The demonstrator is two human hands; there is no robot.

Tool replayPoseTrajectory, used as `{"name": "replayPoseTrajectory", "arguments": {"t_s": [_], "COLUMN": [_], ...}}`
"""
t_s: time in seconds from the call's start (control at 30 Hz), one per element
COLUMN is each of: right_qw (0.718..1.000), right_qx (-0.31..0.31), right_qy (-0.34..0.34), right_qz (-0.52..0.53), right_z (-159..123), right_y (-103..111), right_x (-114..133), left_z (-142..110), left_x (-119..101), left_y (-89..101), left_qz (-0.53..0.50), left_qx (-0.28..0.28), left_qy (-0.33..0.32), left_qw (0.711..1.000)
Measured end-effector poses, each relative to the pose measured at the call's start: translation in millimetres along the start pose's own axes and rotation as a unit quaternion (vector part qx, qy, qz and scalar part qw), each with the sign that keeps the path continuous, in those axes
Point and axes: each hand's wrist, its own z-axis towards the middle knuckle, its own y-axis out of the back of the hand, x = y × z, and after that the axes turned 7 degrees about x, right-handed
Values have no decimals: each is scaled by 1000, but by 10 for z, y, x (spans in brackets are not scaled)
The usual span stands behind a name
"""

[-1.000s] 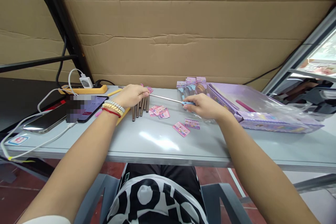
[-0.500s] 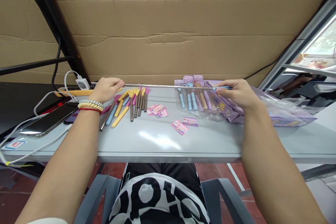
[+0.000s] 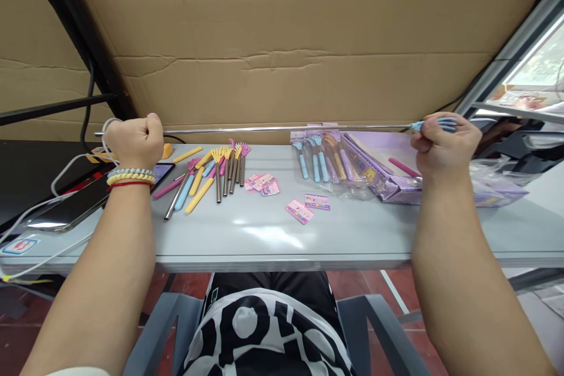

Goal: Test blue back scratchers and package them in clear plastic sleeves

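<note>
Above the worktop point(image 3: 273, 235), level between my hands: one telescopic rod point(image 3: 286, 128), thin bright metal, now drawn out far longer than half a second ago, so I judge it near full reach. Left hand point(image 3: 136, 140) clenched round its plain end; right hand point(image 3: 443, 145) grasping the blue claw-shaped plastic head. Below: a loose pile of collapsed scratchers point(image 3: 215, 171) with yellow, pink and blue handles; pink paper cards point(image 3: 302, 211); a glossy lilac box point(image 3: 396, 188).

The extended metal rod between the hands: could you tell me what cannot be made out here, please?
Head view:
- Rod handle end: hidden in the left hand.
- Claw tip: partly covered by the right hand.
- Small pink cards: print too small.
- Phone: part hidden by the left wrist.
</note>
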Motion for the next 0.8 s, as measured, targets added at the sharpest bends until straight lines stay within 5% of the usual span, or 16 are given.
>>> {"name": "replayPoseTrajectory", "arguments": {"t_s": [0.3, 0.53, 0.67, 0.8], "right_qw": [965, 955, 939, 943], "right_qx": [-214, -238, -280, -264], "right_qy": [-138, -173, -191, -184], "right_qz": [55, -31, -57, -83], "right_z": [41, -5, -7, -25], "right_y": [-45, -155, -217, -340], "right_x": [105, 81, 78, 78], "left_z": [67, 71, 41, -28], "left_x": [121, 173, 105, -78], "left_y": [-147, -217, -165, -77], "left_qz": [-21, -76, -41, -3], "left_qx": [-66, -88, -58, 39], "left_qy": [26, 86, 112, 91], "left_qw": [997, 989, 991, 995]}}
